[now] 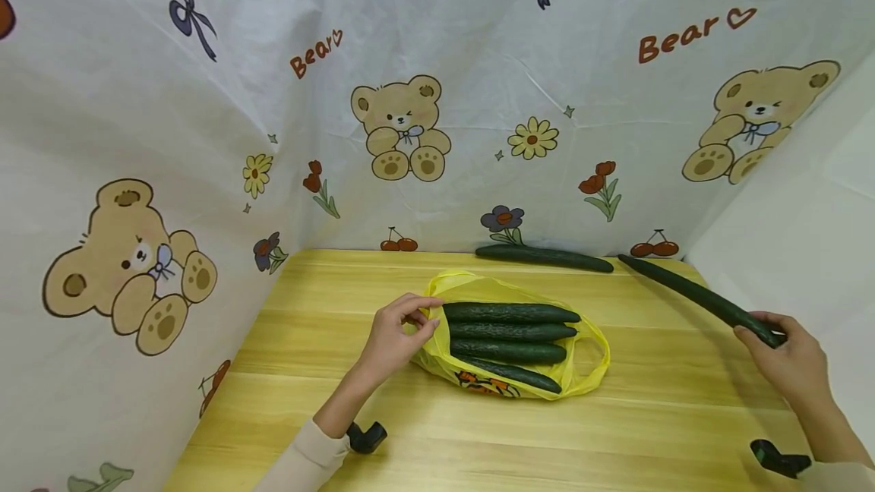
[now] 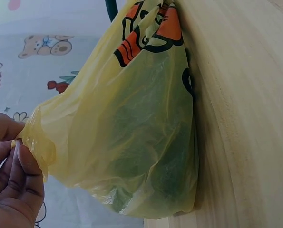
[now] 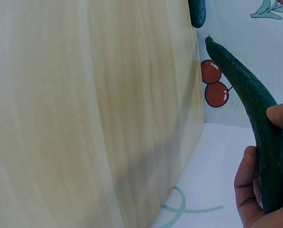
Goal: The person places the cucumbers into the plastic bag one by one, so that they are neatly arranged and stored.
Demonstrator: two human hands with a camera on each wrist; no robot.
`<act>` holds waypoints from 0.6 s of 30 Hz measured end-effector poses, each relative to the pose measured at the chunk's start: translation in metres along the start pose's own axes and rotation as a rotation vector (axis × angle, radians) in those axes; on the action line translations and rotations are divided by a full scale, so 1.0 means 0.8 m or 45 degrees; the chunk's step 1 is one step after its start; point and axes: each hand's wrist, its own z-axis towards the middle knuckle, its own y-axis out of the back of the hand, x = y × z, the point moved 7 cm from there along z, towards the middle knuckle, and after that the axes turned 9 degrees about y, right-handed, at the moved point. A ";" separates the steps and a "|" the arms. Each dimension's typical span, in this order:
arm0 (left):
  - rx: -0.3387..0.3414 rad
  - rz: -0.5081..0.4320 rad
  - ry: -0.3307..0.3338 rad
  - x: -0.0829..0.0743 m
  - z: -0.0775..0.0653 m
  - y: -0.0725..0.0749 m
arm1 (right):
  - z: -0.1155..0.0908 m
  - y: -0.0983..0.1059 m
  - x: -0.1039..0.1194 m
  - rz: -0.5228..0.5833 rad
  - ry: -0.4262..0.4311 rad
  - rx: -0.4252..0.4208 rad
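A yellow plastic bag (image 1: 437,363) lies on its side with several dark green cucumbers (image 1: 509,332) inside, stacked side by side. Between thumb and fingers my left hand (image 1: 396,332) pinches the bag's edge at its left; the left wrist view shows the thin film (image 2: 41,142) bunched there. On the right, my right hand (image 1: 793,359) grips one cucumber (image 1: 697,294) near its end, its far tip pointing to the back left. In the right wrist view that cucumber (image 3: 246,90) appears raised off the table, thumb on one side and fingers on the other.
Another cucumber (image 1: 547,257) lies along the back edge of the wooden table (image 1: 287,401), against the printed cloth (image 1: 465,203). White cloth walls also stand at the left and right. The bag's handle loop (image 1: 601,359) spreads out to the right.
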 end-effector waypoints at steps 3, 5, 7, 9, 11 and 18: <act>0.005 0.000 0.009 0.001 0.000 -0.001 | -0.005 0.000 0.000 -0.006 -0.004 -0.001; 0.006 -0.002 0.011 0.001 0.000 -0.002 | -0.008 0.002 0.000 -0.001 -0.007 -0.007; 0.006 0.001 0.011 0.002 0.000 -0.003 | -0.011 0.003 0.000 0.014 -0.006 -0.013; 0.004 0.005 0.011 0.003 0.000 -0.003 | -0.015 0.003 0.000 0.056 -0.005 -0.011; 0.006 0.011 0.011 0.004 -0.001 -0.003 | -0.021 0.001 -0.003 0.093 -0.019 -0.007; 0.015 0.026 0.014 0.005 -0.001 -0.007 | -0.033 -0.004 -0.004 0.181 -0.008 -0.005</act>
